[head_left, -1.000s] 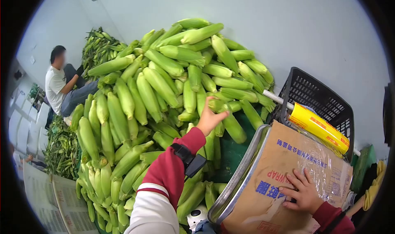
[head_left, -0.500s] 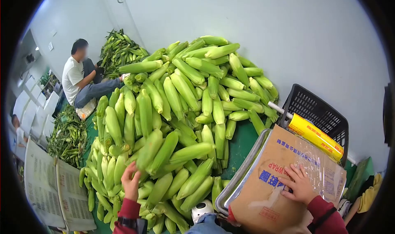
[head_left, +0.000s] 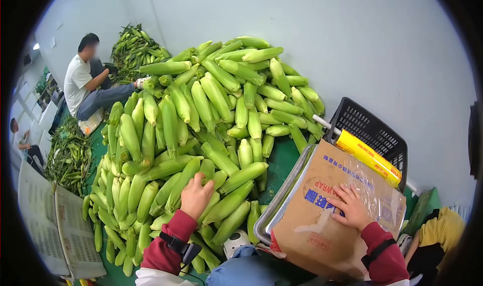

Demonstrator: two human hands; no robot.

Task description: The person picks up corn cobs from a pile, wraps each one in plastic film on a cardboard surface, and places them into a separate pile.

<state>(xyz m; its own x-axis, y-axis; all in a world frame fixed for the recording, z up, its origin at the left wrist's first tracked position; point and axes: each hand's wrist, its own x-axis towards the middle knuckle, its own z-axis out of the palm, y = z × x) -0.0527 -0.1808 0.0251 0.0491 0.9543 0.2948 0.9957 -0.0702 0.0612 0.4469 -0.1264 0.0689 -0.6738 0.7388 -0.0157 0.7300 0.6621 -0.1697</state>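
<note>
Corn ears (head_left: 221, 158), dozens, under a half-curled left grip (head_left: 196, 197), hold unclear; right grip (head_left: 352, 210) flat on one cardboard piece (head_left: 324, 228).

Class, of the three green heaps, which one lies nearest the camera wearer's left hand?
The large central corn heap: the left hand is over it, while the back heap and the leafy left-side heap lie farther off, near the seated person.

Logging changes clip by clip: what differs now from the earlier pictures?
The left hand has come nearer the camera, over the front cobs; whether it grips one is unclear. The cob beside it one second ago is gone from that spot. The right hand stays on the cardboard, the yellow roll alongside.
</note>
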